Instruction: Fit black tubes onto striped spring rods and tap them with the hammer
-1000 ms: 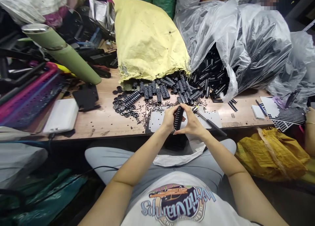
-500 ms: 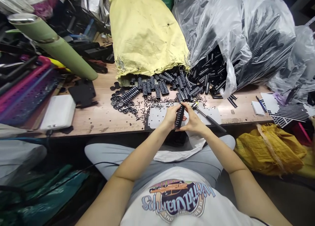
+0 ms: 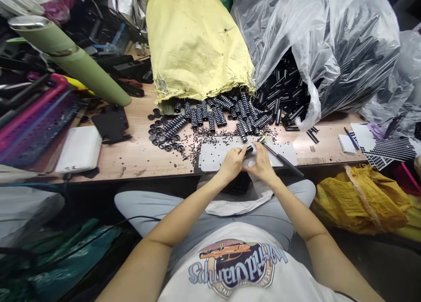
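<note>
Over the front edge of the table, my left hand [image 3: 233, 164] is closed around a short black cylinder [image 3: 249, 150], whose end sticks out past the fingers. My right hand [image 3: 263, 165] is close to that end, thumb and fingers apart; whether a fingertip touches it I cannot tell. Beneath the hands lies a pale flat sheet [image 3: 210, 156]. A hammer-like tool with a black handle [image 3: 285, 161] rests across its right part. Just beyond, several black cylinders with white markings [image 3: 211, 122] are heaped, with tiny dark rings [image 3: 197, 142] scattered before them.
A yellow sack [image 3: 197, 43] stands behind the heap. Right of it, a clear plastic bag [image 3: 315, 83] spills plain black tubes [image 3: 279, 91]. Black round discs [image 3: 161, 137], a white box [image 3: 79, 148] and a green flask [image 3: 88, 69] are on the left. A white pad [image 3: 347, 143] lies right.
The cylinder has turned from lengthwise to slanting, its marked side now mostly hidden by my left hand. My right hand has opened away from it slightly.
</note>
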Demonstrator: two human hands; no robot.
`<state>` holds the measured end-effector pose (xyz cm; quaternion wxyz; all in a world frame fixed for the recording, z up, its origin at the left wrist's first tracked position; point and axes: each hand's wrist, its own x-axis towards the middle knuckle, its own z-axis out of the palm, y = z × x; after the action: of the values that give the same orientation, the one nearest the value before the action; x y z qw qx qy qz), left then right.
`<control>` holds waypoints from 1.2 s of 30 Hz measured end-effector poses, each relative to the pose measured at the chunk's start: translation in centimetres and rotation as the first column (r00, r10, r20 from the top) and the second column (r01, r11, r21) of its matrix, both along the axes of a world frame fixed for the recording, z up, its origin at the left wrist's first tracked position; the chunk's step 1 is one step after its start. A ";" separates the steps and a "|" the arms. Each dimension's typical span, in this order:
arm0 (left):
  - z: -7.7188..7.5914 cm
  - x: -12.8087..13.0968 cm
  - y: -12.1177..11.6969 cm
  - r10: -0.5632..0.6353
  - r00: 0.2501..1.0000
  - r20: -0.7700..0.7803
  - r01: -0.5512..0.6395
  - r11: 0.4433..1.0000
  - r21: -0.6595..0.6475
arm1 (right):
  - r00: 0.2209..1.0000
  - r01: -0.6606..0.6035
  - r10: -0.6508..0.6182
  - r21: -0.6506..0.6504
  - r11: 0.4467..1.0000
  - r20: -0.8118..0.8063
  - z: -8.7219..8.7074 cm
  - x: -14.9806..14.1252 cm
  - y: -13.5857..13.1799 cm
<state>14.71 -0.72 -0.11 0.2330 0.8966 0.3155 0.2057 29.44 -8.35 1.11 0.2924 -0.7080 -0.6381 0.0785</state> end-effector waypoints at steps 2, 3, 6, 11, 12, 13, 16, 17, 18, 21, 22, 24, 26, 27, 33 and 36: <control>-0.3 -0.6 0.5 -0.105 0.991 -0.087 0.113 0.989 0.096 | 0.968 0.216 -0.204 -0.068 0.974 0.149 0.7 2.6 -1.4; -0.3 -0.9 0.8 -0.142 0.983 -0.115 0.157 0.978 0.138 | 0.924 0.333 -0.298 -0.122 0.935 0.241 1.2 3.8 -2.1; 0.2 -1.4 1.1 -0.148 0.974 -0.173 0.186 0.954 0.235 | 0.855 0.468 -0.343 -0.295 0.833 0.388 3.2 6.3 -4.0; 0.7 -1.3 0.7 -0.094 0.978 -0.185 0.141 0.955 0.262 | 0.945 0.325 -0.320 -0.307 0.894 0.069 5.2 4.0 -6.0; 0.7 -1.3 0.6 -0.086 0.979 -0.182 0.133 0.957 0.259 | 0.949 0.312 -0.313 -0.276 0.909 0.044 5.1 3.2 -6.2; 0.7 -1.3 0.6 -0.077 0.980 -0.183 0.123 0.959 0.255 | 0.950 0.310 -0.307 -0.273 0.911 0.056 5.0 2.5 -6.4; 0.6 -0.9 0.1 -0.051 0.978 -0.204 0.101 0.965 0.243 | 0.948 0.313 -0.257 -0.414 0.855 0.185 4.8 1.0 -6.6; 0.5 -0.6 -0.3 -0.044 0.976 -0.214 0.097 0.965 0.242 | 0.949 0.309 -0.241 -0.440 0.843 0.205 5.0 0.7 -6.6; 0.4 -0.3 -0.7 -0.039 0.975 -0.220 0.094 0.964 0.247 | 0.951 0.300 -0.235 -0.429 0.852 0.199 5.3 0.4 -6.5; 0.0 1.0 -2.2 -0.030 0.974 -0.225 0.092 0.958 0.271 | 0.971 0.235 -0.215 -0.254 0.938 0.107 6.9 -1.1 -6.2; -0.3 1.3 -2.6 -0.030 0.974 -0.224 0.093 0.957 0.274 | 0.979 0.199 -0.185 -0.208 0.958 0.084 7.2 -1.8 -6.1; -0.8 1.7 -2.9 -0.037 0.975 -0.220 0.097 0.958 0.270 | 0.990 0.119 -0.097 -0.239 0.964 0.101 7.4 -3.3 -5.6; -1.1 1.8 -2.6 -0.052 0.978 -0.204 0.107 0.957 0.269 | 0.986 0.060 0.008 -0.398 0.916 0.167 6.9 -4.5 -5.0; -1.1 1.8 -2.4 -0.055 0.980 -0.192 0.106 0.958 0.268 | 0.980 0.044 0.052 -0.465 0.884 0.191 6.6 -4.8 -4.7; 0.8 2.2 -1.9 -0.069 0.976 -0.208 0.080 0.996 0.043 | 0.944 0.260 -0.146 -0.394 0.882 0.295 6.2 -1.8 -4.2; 2.3 2.1 0.3 -0.071 0.993 -0.092 0.062 0.992 -0.106 | 0.863 0.448 -0.303 -0.336 0.829 0.403 5.7 2.1 -4.6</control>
<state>16.81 -0.42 2.14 0.2704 0.9022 0.3064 0.1381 31.51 -12.96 6.76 0.0314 -0.8695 -0.4918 0.0329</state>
